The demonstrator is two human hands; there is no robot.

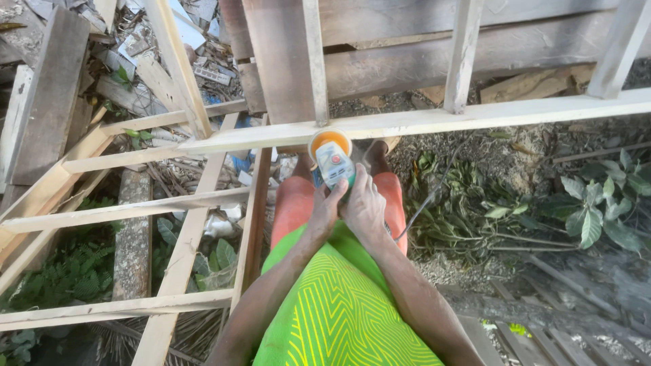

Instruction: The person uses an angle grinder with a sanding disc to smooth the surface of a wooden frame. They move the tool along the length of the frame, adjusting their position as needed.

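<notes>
Clearly, a small power sander (332, 163) is held by both hands right below the long pale wooden rail (420, 120). Its round orange sanding disc (329, 141) is pressed up to the underside edge of that rail. The left hand (325, 210) is wrapped around the near end of the tool's body, with its fingers (333, 193) curled tight on it. The right hand (365, 207) is laid over the same body from the other side, and its fingers are closed on it too.

The sander is judged to be hard and stiff, made of plastic with a motor inside, so it is likely a bit heavy for its size. It can shake when it runs, so a firm hold with two hands is thought best. The body behind the disc is the safe place to be held; the disc itself should not be touched. A thin grey cord (434, 193) is seen trailing off below the rail, over the green leaves (468, 203). It could be caught or pulled, so it should be kept free.
</notes>
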